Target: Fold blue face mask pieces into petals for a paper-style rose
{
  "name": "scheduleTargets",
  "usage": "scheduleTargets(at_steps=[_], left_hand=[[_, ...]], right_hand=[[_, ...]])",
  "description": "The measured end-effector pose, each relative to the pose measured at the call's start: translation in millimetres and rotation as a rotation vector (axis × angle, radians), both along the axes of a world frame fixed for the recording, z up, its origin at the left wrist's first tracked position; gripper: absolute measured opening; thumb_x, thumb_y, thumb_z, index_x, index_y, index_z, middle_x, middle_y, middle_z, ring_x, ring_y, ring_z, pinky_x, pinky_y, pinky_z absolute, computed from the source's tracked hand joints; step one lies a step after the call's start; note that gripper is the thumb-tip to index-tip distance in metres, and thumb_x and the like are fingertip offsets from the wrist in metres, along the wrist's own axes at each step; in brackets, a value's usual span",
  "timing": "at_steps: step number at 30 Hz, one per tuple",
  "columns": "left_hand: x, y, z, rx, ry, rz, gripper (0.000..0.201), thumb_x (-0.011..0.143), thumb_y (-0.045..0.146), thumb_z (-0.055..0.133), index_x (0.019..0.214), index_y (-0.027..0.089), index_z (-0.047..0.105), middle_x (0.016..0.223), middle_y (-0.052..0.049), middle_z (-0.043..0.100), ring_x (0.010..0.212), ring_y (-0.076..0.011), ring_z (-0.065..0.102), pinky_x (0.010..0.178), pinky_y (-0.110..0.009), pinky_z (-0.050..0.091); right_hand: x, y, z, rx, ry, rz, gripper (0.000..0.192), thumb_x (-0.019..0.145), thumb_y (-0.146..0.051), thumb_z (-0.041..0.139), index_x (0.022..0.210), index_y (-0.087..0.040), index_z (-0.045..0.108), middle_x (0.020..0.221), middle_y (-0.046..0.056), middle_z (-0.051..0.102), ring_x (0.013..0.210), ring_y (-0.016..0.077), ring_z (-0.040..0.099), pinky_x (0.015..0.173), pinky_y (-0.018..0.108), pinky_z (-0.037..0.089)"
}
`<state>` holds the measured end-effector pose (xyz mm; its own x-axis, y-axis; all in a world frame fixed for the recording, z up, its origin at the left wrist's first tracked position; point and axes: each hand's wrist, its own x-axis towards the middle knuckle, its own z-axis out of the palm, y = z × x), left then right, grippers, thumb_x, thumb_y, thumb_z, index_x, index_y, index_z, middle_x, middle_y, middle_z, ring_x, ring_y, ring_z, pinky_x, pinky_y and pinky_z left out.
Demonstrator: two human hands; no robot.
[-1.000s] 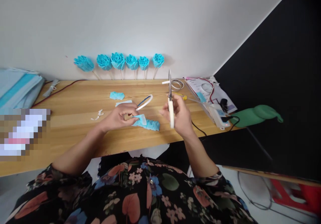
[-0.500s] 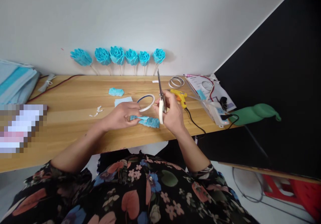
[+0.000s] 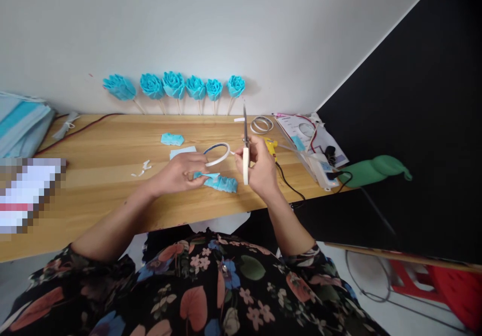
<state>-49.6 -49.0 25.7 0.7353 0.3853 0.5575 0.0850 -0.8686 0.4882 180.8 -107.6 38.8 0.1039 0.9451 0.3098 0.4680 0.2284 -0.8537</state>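
Observation:
My left hand [image 3: 183, 172] is closed on a pleated strip of blue crepe paper [image 3: 222, 183], pinched between thumb and fingers. A narrow roll of white tape [image 3: 228, 150] stands out from the same fingers. In my right hand [image 3: 260, 168] are scissors [image 3: 246, 161] with pale handles, their blades pointing away toward the wall. My right fingertips also seem to pinch a short white tape end beside the roll. On the table beyond my left hand lie a light blue paper piece [image 3: 183, 151] and a smaller blue crepe piece [image 3: 172, 139].
Several blue paper flowers [image 3: 173, 85] on sticks lean on the wall. To the right are tape rolls [image 3: 261, 124], a yellow glue gun [image 3: 271, 149], a power strip [image 3: 327, 173] and papers [image 3: 293, 127]. White scraps [image 3: 146, 165] lie left; folded blue material [image 3: 24, 122] sits far left.
The scissors have turned more upright and edge-on in my right hand. My right hand is slightly farther from the tape roll, with a short white end showing between. The view has shifted slightly.

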Motion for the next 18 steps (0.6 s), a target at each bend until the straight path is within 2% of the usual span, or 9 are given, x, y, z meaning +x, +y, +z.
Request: scheduleTargets(at_steps=[9,18], left_hand=[[-2.0,0.3,1.4,-0.009,-0.025,0.022,0.019,0.093,0.026,0.06,0.076,0.019,0.064,0.073,-0.003,0.064,0.067,-0.0138,0.057,0.062,-0.026,0.044],[-3.4,2.6,0.0,-0.066,-0.145,-0.029,0.017,0.091,0.021,0.064,0.074,0.02,0.064,0.069,-0.002,0.063,0.064,-0.0128,0.055,0.061,-0.027,0.042]], right_hand=[[9.1,3.5,9.2,-0.008,0.104,0.006,0.05,0.079,-0.028,0.072,0.125,-0.027,0.054,0.088,-0.001,0.068,0.077,0.0139,0.065,0.075,0.032,0.054],[15.8,6.1,18.5,-0.001,0.249,0.063,0.054,0.078,-0.038,0.077,0.126,-0.028,0.052,0.084,-0.003,0.06,0.069,0.0113,0.058,0.068,0.03,0.052]])
